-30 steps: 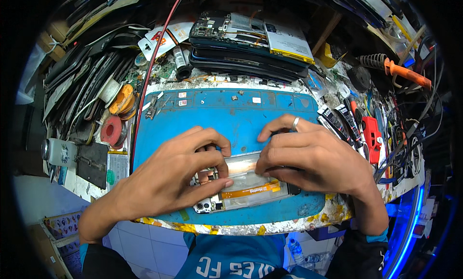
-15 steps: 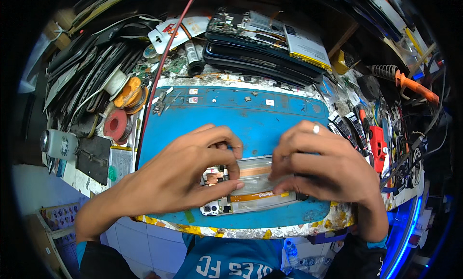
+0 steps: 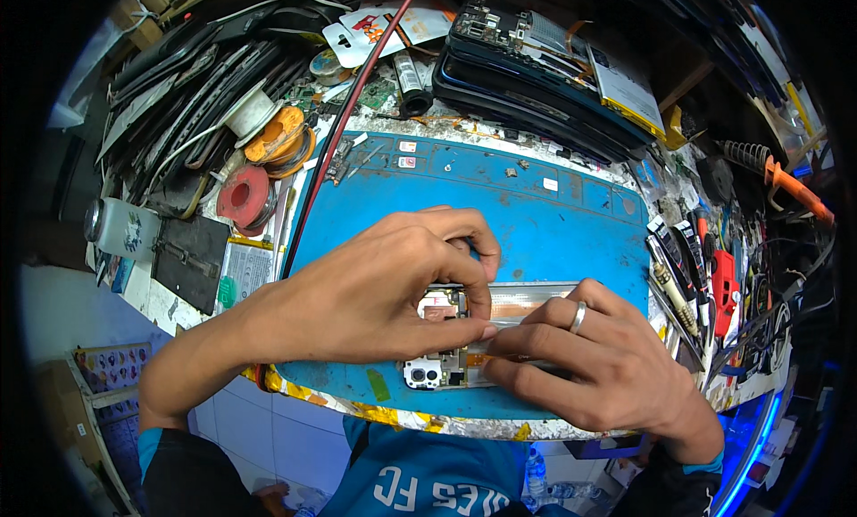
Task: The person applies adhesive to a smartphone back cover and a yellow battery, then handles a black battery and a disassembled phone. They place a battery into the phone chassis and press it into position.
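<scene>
An opened phone (image 3: 453,371) lies across the near part of the blue mat (image 3: 375,187). Its camera lenses and circuit board show at the left, and a silvery bay with a copper-coloured strip (image 3: 513,308) at the middle. My left hand (image 3: 406,280) bends over the board end, thumb and forefinger pinched at what looks like a thin clear film (image 3: 507,322). Beside those fingertips, my right hand (image 3: 598,361), wearing a ring, curls over the phone's right part and hides it. What its fingertips hold, if anything, is hidden.
Wire spools (image 3: 245,195) and a squat bottle (image 3: 125,229) stand at the left, near stacked phone covers (image 3: 192,93). Behind the mat are piled phones (image 3: 527,88). Tools, a red device (image 3: 724,292) and an orange-handled iron (image 3: 794,195) crowd the right. A red cable (image 3: 357,93) crosses the left.
The view has shifted, so the bench appears farther right. My right hand has come in beside my left fingertips and lowered over the phone, covering more of its right part.
</scene>
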Tool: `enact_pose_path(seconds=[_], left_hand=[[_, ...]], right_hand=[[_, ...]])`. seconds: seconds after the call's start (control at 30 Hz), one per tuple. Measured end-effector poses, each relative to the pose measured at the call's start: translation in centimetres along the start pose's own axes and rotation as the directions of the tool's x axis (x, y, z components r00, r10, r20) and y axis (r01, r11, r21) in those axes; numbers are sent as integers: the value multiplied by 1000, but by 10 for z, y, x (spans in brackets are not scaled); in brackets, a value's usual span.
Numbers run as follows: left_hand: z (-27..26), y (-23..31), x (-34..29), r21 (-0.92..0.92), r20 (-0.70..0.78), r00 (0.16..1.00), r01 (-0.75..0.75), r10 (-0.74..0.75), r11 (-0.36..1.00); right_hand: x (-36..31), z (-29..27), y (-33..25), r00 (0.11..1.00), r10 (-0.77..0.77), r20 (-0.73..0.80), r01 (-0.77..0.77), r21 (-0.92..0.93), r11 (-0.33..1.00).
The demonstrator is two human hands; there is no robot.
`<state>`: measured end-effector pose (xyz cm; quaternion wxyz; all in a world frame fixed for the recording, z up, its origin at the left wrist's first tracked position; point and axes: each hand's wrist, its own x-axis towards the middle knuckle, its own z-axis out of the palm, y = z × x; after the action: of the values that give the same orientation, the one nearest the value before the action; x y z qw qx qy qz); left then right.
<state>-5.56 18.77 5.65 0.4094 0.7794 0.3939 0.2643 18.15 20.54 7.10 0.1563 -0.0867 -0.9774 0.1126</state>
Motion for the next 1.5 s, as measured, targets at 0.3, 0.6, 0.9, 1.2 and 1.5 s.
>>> enact_pose_path(seconds=[0.3, 0.6, 0.9, 1.2, 1.5], left_hand=[[1, -8, -1, 26, -18, 998, -61, 62, 998], [0, -9, -1, -9, -16, 998, -54, 54, 999], [2, -12, -1, -18, -33, 996, -84, 83, 996], [1, -10, -1, -6, -29, 996, -83, 83, 997], [2, -10, -2, -15, -26, 998, -61, 61, 998]], right_hand=[[0, -1, 1, 997, 73, -29, -67, 173, 983], [2, 6, -1, 999, -30, -17, 31, 12, 999], [1, 5, -1, 998, -68, 15, 68, -41, 997], [2, 7, -8, 999, -35, 26, 38, -116, 993], [3, 4, -10, 998, -46, 40, 52, -151, 987]])
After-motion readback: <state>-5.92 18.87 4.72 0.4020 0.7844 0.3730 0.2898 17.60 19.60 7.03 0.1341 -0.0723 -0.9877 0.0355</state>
